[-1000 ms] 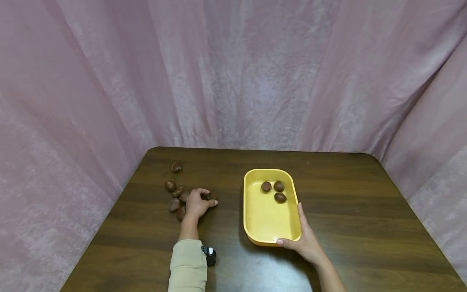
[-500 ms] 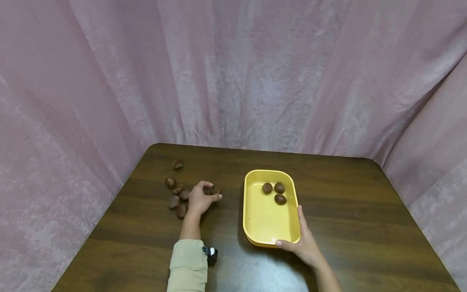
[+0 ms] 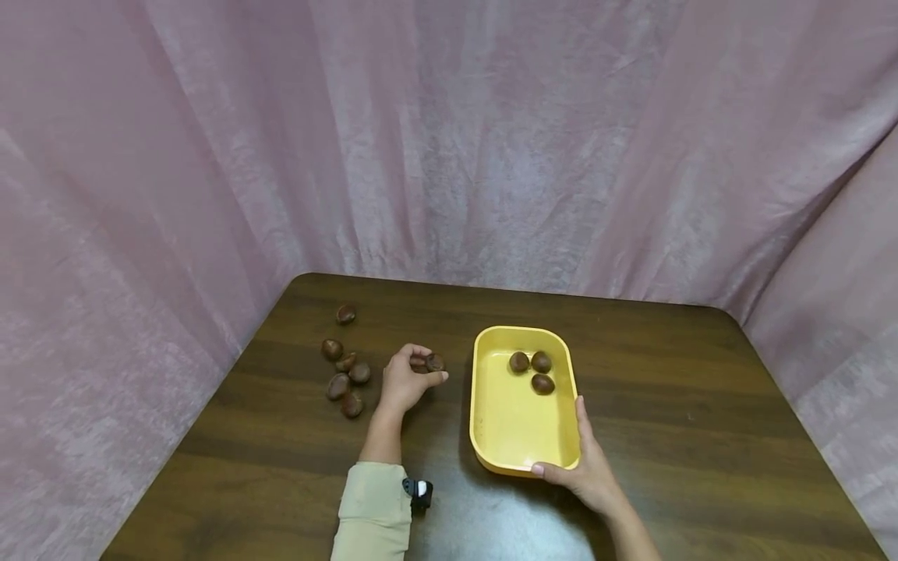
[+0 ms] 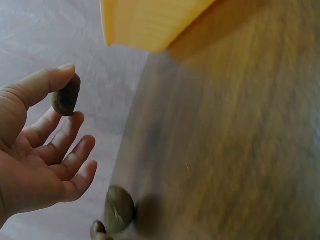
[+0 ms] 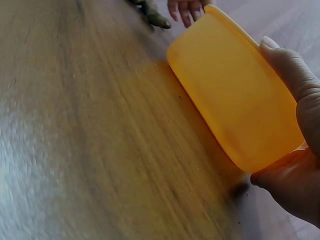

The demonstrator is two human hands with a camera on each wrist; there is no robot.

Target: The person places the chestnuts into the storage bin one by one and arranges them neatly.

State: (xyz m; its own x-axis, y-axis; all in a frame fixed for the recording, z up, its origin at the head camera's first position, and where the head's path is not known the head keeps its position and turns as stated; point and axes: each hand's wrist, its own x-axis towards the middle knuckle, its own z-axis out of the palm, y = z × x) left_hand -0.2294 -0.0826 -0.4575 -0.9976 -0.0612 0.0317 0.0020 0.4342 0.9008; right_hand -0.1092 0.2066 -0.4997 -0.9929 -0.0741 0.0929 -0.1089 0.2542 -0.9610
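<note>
Between thumb and fingertips, my left hand (image 3: pixel 405 383) pinches a brown chestnut (image 3: pixel 435 362) just left of the yellow tub (image 3: pixel 507 425). The left wrist view has this chestnut (image 4: pixel 70 96) raised off the table, the other fingers loosely bent below it. My right hand (image 3: pixel 592 479) grips the tub at its near right corner, thumb over the near rim and fingers along the right side. In the right wrist view, the thumb (image 5: pixel 287 65) lies on the rim of the tub (image 5: pixel 232 95). Three chestnuts (image 3: pixel 542 383) lie inside, toward the far end.
Several loose chestnuts (image 3: pixel 338 386) lie in a group left of my left hand, with one chestnut (image 3: pixel 345 314) farther back. Everything stands on a dark wooden table (image 3: pixel 673 436). Pink curtains (image 3: pixel 491 140) hang behind and beside it.
The left hand has moved right, away from the loose group and toward the tub, carrying the chestnut. The right hand keeps its grip on the tub.
</note>
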